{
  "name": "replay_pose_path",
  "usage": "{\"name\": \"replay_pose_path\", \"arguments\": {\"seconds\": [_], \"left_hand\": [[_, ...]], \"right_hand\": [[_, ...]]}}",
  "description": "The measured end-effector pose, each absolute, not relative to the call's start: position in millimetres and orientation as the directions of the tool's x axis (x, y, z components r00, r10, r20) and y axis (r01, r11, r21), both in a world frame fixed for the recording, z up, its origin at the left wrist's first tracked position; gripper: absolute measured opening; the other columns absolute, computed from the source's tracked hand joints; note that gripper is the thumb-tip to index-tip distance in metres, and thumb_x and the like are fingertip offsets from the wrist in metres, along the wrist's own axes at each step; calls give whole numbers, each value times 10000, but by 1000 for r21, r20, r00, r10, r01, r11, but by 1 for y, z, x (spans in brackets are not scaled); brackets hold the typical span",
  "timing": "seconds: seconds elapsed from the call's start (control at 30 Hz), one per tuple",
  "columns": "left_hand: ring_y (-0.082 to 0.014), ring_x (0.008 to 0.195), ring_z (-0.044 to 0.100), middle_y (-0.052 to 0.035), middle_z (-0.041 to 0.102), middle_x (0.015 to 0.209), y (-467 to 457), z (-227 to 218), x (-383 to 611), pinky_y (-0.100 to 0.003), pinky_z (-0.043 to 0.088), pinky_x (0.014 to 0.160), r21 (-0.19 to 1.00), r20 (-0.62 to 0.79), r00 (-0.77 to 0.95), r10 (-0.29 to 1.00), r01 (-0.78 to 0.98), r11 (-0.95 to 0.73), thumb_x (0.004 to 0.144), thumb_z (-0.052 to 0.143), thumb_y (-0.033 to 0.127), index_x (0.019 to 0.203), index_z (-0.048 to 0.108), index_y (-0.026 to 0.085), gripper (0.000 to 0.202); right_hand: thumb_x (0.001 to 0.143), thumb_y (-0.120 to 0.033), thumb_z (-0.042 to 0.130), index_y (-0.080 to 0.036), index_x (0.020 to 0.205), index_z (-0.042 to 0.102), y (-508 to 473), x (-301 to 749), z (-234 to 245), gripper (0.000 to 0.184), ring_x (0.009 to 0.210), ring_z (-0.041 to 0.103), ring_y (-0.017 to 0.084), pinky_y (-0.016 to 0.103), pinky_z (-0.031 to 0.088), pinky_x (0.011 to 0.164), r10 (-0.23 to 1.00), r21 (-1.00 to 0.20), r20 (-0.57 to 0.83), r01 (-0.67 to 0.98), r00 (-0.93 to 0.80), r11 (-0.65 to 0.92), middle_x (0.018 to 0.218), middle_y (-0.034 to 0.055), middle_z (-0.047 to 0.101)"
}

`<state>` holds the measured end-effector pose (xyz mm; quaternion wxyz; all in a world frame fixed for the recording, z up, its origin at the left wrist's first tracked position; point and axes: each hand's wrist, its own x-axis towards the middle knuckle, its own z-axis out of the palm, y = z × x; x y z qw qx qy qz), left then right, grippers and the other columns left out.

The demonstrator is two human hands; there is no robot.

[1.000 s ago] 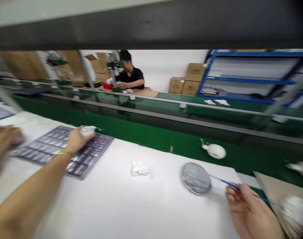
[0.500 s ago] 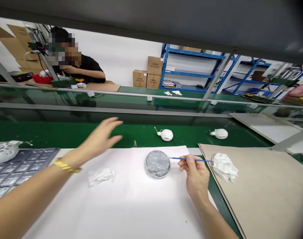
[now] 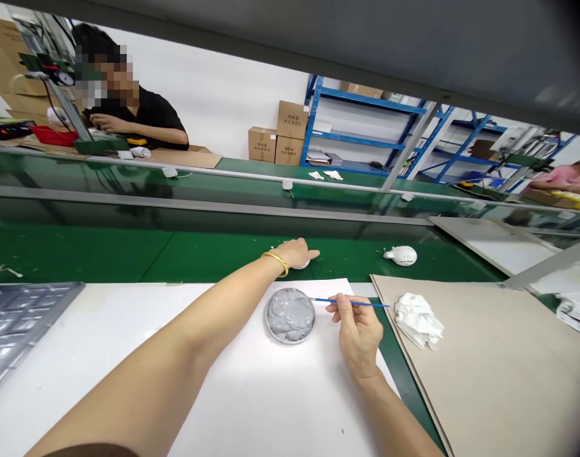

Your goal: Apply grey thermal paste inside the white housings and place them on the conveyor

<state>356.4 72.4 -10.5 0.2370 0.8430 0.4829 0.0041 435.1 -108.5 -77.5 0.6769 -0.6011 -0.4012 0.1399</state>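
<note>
My left hand (image 3: 295,253) reaches over the green conveyor belt (image 3: 89,254) and closes over a small white perforated ball-shaped part (image 3: 306,264), which it mostly hides. My right hand (image 3: 359,336) pinches a thin blue paintbrush (image 3: 351,303), whose tip points at a round tin of grey paste (image 3: 290,315). The brush and the paste are apart. The tin stands on a white sheet (image 3: 290,406). A crumpled white cloth (image 3: 416,320) lies just beyond my right hand, on a beige cardboard sheet (image 3: 485,368).
A grey moulded tray (image 3: 13,324) lies at the left. Another white perforated part (image 3: 401,256) sits on the belt. A co-worker (image 3: 137,117) works across the line. Cardboard boxes (image 3: 275,136) and blue shelving (image 3: 361,127) stand behind. A metal beam (image 3: 290,38) crosses the top of the view.
My left hand has moved from open in the air onto the white ball part. The view has swung slightly, and the tray's white part has left the frame. My right hand still holds the brush.
</note>
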Motion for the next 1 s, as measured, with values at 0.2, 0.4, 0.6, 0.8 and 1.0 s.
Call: {"name": "replay_pose_path", "arguments": {"seconds": [0.2,0.4,0.6,0.8,1.0], "left_hand": [[-242,1043,561,-112,542,1211,69,1,327,-462,461,888,394,-336,576,745,805,-444,894,477,439,1224,486,156,435],[-241,990,591,-113,576,1177,77,9,294,-439,475,854,445,-397,639,658,762,-471,854,520,469,1245,470,151,506],[-268,1145,514,-107,476,1357,75,4,280,-281,462,838,517,-327,661,676,724,-457,666,642,486,1410,229,196,899],[-269,941,611,-118,548,1247,69,3,264,-266,490,639,534,-321,648,691,726,-433,527,733,440,1369,294,212,977],[-213,686,630,-90,608,1059,62,-2,246,-250,448,473,562,-231,603,764,724,-401,550,715,434,1189,427,223,732]], "right_hand": [[824,-440,584,-143,834,616,-108,438,-80,299,511,567,140,277,446,523,667,-913,396,344,631,217,675,48,659],[810,-465,594,-151,819,620,-106,437,-80,316,488,552,130,266,450,518,687,-929,350,332,636,166,656,38,660],[789,-491,609,-149,787,613,-107,436,-80,342,474,550,140,269,439,501,680,-937,327,317,656,145,622,41,654],[773,-507,621,-140,765,601,-108,434,-74,367,465,552,134,257,443,499,686,-966,248,231,684,119,603,46,649],[689,-514,699,-126,736,569,-104,439,-73,412,456,562,130,233,440,444,645,-983,67,-60,761,172,598,56,645]]}}
